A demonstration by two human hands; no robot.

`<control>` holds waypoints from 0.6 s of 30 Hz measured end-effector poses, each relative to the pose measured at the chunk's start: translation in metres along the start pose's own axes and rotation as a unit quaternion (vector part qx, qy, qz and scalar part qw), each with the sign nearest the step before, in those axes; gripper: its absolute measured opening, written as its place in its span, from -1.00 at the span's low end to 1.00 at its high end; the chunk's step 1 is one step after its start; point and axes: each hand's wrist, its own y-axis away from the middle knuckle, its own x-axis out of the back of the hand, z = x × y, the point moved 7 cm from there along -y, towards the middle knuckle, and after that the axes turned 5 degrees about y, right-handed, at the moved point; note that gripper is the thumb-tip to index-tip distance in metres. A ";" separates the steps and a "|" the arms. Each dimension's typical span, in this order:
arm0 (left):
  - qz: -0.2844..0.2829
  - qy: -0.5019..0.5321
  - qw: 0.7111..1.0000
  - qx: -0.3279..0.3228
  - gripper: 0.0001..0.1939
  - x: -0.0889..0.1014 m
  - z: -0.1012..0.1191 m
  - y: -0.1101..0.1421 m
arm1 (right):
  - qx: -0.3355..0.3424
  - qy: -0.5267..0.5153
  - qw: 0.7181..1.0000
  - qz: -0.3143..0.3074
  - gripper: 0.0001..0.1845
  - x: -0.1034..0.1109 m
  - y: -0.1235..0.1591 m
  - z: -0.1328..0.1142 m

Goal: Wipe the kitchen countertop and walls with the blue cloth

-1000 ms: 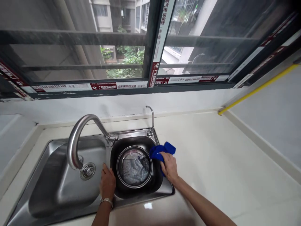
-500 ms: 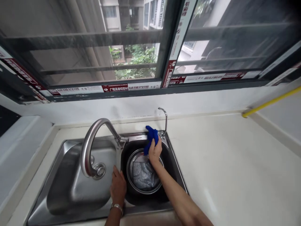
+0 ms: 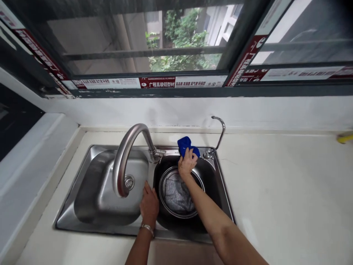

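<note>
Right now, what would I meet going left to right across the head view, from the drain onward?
Sink drain → left hand → blue cloth → thin curved tap → yellow pipe at the picture's edge.

Left hand: palm down, fingers extended forward, close together [image 3: 149, 204].
Left wrist: carries a metal bracelet; near straight.
Left forearm: enters from lower edge, bare.
Right hand: fingers bent, closed in a pinching grip [image 3: 188, 162].
Right forearm: bare, reaches diagonally forward and leftward.
Right elbow: slightly bent.
</note>
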 end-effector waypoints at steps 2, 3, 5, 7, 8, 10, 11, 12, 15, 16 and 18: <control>-0.001 0.002 1.000 -0.004 -0.42 0.001 0.001 0.001 | 0.024 0.028 0.999 -0.018 -0.31 -0.003 0.005 -0.011; -0.001 0.002 1.000 -0.007 -0.42 0.001 0.001 0.001 | 0.039 0.042 0.998 -0.026 -0.31 -0.005 0.008 -0.017; 0.000 0.004 1.000 -0.011 -0.42 0.001 0.002 0.002 | 0.081 0.065 0.994 -0.044 -0.30 -0.013 0.018 -0.031; 0.003 0.006 1.000 -0.012 -0.42 0.001 0.002 0.002 | 0.140 0.074 0.985 -0.066 -0.30 -0.024 0.032 -0.046; 0.004 0.006 1.000 -0.011 -0.42 0.001 0.001 0.003 | 0.169 0.072 0.980 -0.076 -0.31 -0.031 0.040 -0.054; 0.006 0.008 1.000 -0.009 -0.42 0.000 0.000 0.003 | 0.204 0.056 0.974 -0.084 -0.36 -0.042 0.055 -0.067; 0.005 0.010 1.000 -0.009 -0.43 -0.001 0.000 0.004 | 0.207 0.043 0.974 -0.081 -0.40 -0.046 0.061 -0.071; 0.004 0.013 1.000 -0.009 -0.43 -0.002 0.000 0.004 | 0.203 0.030 0.976 -0.075 -0.42 -0.049 0.065 -0.074; 0.000 0.026 1.000 -0.011 -0.43 -0.004 0.000 0.003 | 0.189 -0.005 0.980 -0.059 -0.42 -0.052 0.071 -0.078; -0.002 0.031 0.999 -0.009 -0.43 -0.005 0.000 0.003 | 0.191 -0.011 0.980 -0.059 -0.40 -0.051 0.071 -0.080; -0.006 0.043 0.999 -0.006 -0.42 -0.005 0.000 0.002 | 0.198 -0.009 0.978 -0.069 -0.37 -0.049 0.073 -0.082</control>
